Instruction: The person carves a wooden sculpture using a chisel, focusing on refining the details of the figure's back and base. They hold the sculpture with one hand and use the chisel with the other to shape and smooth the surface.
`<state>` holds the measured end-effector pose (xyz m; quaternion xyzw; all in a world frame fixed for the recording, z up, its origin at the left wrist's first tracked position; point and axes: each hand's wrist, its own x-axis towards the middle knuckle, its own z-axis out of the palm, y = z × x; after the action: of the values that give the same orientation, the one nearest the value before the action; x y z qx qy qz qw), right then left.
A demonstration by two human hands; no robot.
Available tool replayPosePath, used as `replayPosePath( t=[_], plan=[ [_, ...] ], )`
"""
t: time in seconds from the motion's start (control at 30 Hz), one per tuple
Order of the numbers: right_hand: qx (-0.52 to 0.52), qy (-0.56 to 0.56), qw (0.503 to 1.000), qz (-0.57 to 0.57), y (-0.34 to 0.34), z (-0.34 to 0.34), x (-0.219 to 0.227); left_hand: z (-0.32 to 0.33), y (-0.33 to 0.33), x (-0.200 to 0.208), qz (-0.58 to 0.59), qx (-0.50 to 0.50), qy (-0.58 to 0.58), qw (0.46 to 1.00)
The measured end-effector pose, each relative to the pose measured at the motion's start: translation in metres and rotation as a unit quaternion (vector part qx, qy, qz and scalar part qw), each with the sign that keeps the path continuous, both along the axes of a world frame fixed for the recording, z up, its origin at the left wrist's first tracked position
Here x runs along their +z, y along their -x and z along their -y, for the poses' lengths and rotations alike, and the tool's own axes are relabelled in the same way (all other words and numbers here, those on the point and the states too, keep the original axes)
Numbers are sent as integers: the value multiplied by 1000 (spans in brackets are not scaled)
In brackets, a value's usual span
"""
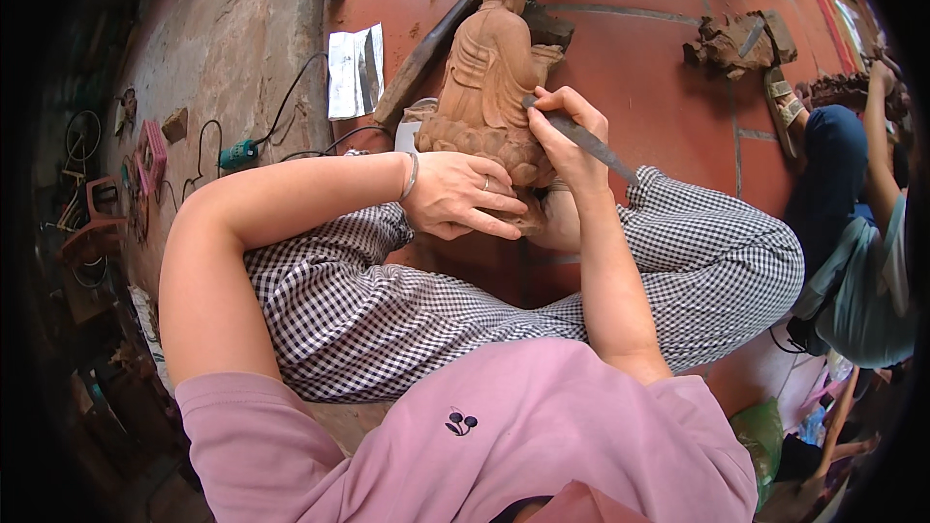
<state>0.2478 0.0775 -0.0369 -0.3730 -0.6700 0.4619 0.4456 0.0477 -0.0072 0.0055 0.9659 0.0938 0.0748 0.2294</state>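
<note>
Checked trousers [378, 320]: legs folded, guessing that keeps the work close.
Left hand [463, 196]: spread over the base [475, 138], probably bracing it; elbow way out.
Right hand [572, 157]: apart from the left, pinching a flat grey tool [593, 145] pencil-style, maybe for control.
Carved figure [492, 63]: just past the legs, above red floor tiles [639, 68].

Matt, carved wooden figure [492, 63], dull metal-looking tool [589, 143], smooth, faintly glossy floor tiles [644, 68], matt cloth trousers [712, 266].
</note>
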Motion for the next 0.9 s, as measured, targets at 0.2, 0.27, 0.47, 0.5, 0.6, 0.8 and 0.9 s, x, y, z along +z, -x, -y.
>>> replayPosePath(
  t=[0.2, 0.27, 0.47, 0.5, 0.6, 0.8, 0.9],
  plan=[
    [-13, 66, 996, 51, 3, 7, 28, 1, 0, 0, 9, 7, -6, 1000],
    [-7, 21, 999, 26, 3, 4, 18, 0, 1, 0, 11, 7, -7, 1000],
    [-30, 42, 995, 86, 7, 13, 42, 0, -1, 3, 3, 3, 7, 1000],
    [-29, 26, 995, 90, 6, 13, 41, 1, 0, 2, 5, 4, 6, 1000],
    [-29, -16, 994, 105, 6, 11, 33, 0, 0, -1, 13, 4, 4, 1000],
    [-42, 3, 994, 98, 13, 15, 44, 0, 0, 0, 15, 6, -2, 1000],
    [-59, -93, 989, 97, 22, 10, 29, 0, 0, 1, 19, 6, -5, 1000]
  ],
)
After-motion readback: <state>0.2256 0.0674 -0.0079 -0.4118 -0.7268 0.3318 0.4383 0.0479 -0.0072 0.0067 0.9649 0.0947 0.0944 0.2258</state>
